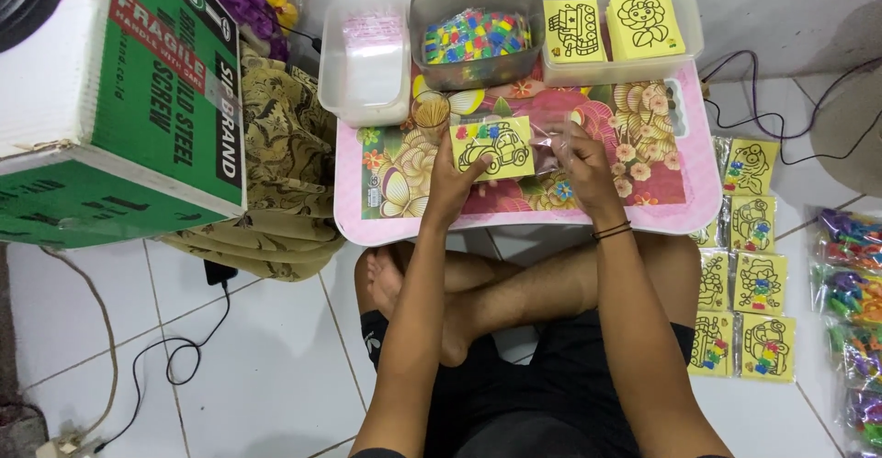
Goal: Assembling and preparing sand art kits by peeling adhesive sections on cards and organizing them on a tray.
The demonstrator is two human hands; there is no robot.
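over the pink floral surface (698, 203), nearest the crossed legs: left hand (452, 180) is gripping a yellow car card (493, 147) by its lower left corner; right hand (581, 162) is pinching a clear plastic sleeve (548, 142) just beside it. beyond: grey tub of coloured pieces (475, 33), stacked yellow cards (643, 22).

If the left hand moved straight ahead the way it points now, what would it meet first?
The left hand holds the yellow car card and points away from the body. Beyond it, the first thing is probably the grey tub of coloured pieces, though depth is unclear.
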